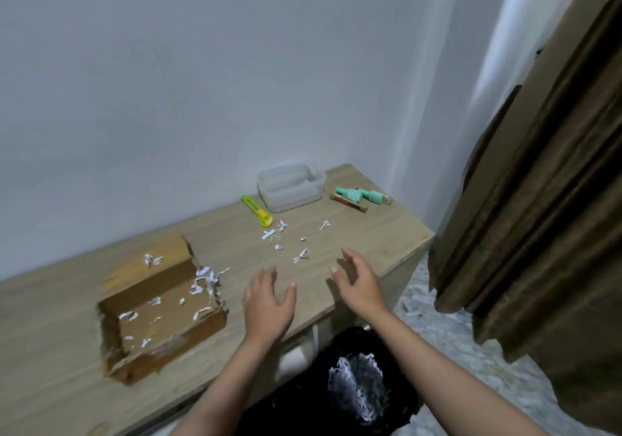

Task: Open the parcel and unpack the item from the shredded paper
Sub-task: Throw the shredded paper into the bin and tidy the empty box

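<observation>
Hands spread wide and empty, our left hand (269,297) and right hand (358,280) hover over the pale wooden table (370,233) among stray white paper shreds (272,233). At left, the opened brown cardboard parcel (158,304) holds only scraps. Far right lie the mint-green small bottles (361,195), seemingly the unpacked item: we judge them light, rigid, slick, best gripped around the body.

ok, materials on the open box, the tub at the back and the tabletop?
Open box: brown corrugated cardboard, matte, with ragged torn edges. Tub: translucent plastic, apparently; the wall shows through it and its rim is rounded. Tabletop: pale wood-grain finish, likely laminate board rather than solid wood; cannot confirm.
</observation>
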Demonstrator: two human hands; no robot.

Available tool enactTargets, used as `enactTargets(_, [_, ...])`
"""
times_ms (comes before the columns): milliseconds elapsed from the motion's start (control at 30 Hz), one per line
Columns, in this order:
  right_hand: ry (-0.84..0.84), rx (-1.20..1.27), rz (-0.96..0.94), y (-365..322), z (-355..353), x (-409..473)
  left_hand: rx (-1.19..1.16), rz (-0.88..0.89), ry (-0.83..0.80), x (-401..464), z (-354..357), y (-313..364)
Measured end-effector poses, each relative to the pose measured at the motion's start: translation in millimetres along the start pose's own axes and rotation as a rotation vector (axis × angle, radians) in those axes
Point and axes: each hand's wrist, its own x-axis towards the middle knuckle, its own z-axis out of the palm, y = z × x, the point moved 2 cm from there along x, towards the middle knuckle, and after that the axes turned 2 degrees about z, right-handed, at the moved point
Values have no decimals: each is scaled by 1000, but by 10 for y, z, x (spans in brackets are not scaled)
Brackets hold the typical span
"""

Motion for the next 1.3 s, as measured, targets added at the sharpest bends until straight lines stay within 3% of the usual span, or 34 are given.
enactTargets(200, [-142,-398,-151,22,133,550,419,-103,-51,77,-52,-295])
enactTargets(433, [-292,-592,-154,50,318,1256,459,-147,-20,117,8,-358])
enactTargets(567, [-403,-666,-248,30,635,1419,471,-150,-1,125,31,-376])
enactTargets(967, [-565,-694,-705,-91,1089,1462,465,-157,30,125,32,-388])
enactTargets(1300, [-446,-470,-723,-24,1047,1367,437,-171,30,123,29,-368])
